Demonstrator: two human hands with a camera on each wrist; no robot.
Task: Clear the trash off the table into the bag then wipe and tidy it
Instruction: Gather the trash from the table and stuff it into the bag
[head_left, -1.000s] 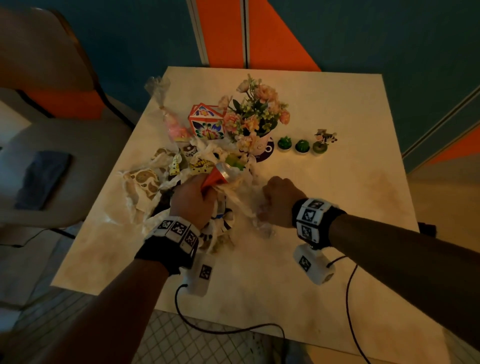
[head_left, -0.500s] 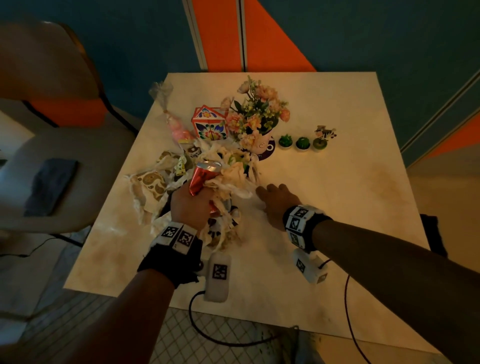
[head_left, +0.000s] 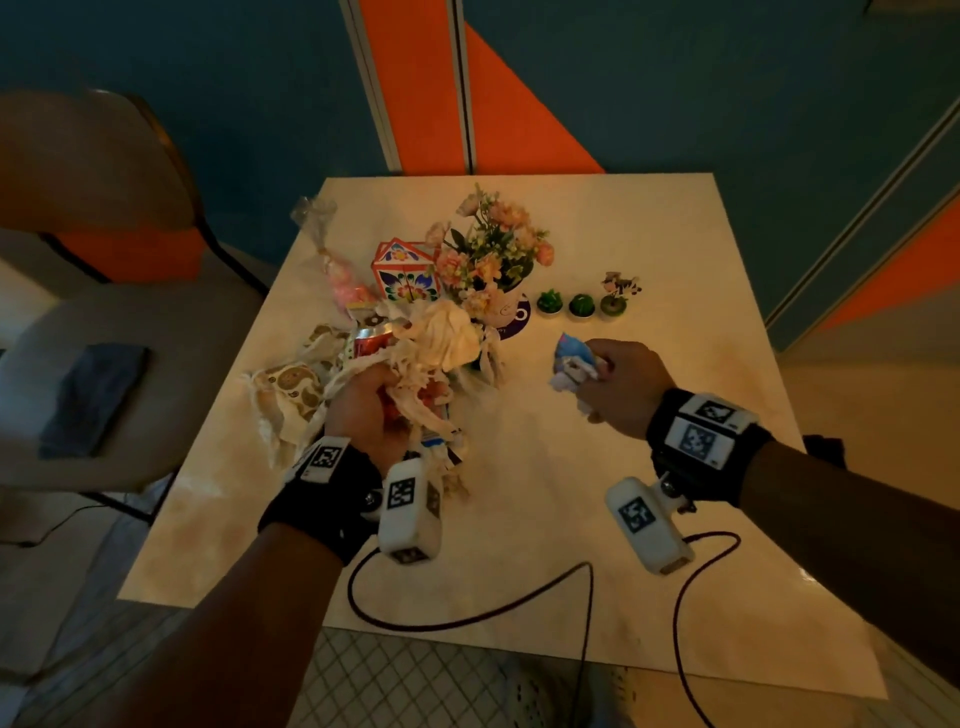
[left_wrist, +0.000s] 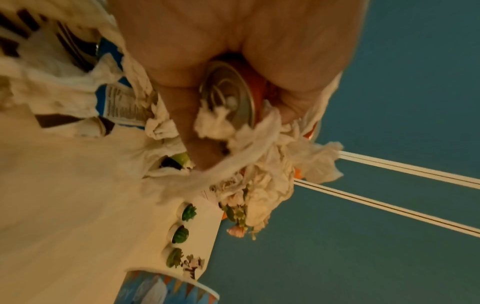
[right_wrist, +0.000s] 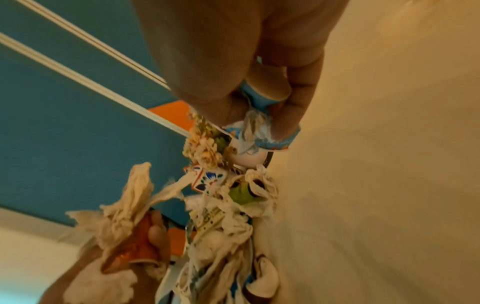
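Observation:
Above a heap of torn tissues and wrappers (head_left: 291, 384) at the table's (head_left: 649, 249) left middle, my left hand (head_left: 382, 400) grips a red drink can (head_left: 371, 343) together with crumpled white tissue (head_left: 447, 338). The left wrist view shows the can's metal end (left_wrist: 228, 96) between thumb and fingers, with tissue (left_wrist: 259, 144) trailing off it. My right hand (head_left: 592, 374) is lifted over the table's middle and holds a crushed blue paper cup (head_left: 571, 358) stuffed with tissue. In the right wrist view its fingers (right_wrist: 298, 92) curl round the cup (right_wrist: 262, 98).
Behind the heap stand a flower pot (head_left: 493, 260), a patterned box (head_left: 405, 270), a pink sweet bag (head_left: 343, 291) and three tiny plant pots (head_left: 582, 304). A chair (head_left: 156, 322) with a dark cloth (head_left: 88, 395) is on the left. Wrist cables (head_left: 467, 618) hang over the front edge.
My left hand has lifted the can and tissues higher off the heap. My right hand has swung right and up, now holding the blue cup.

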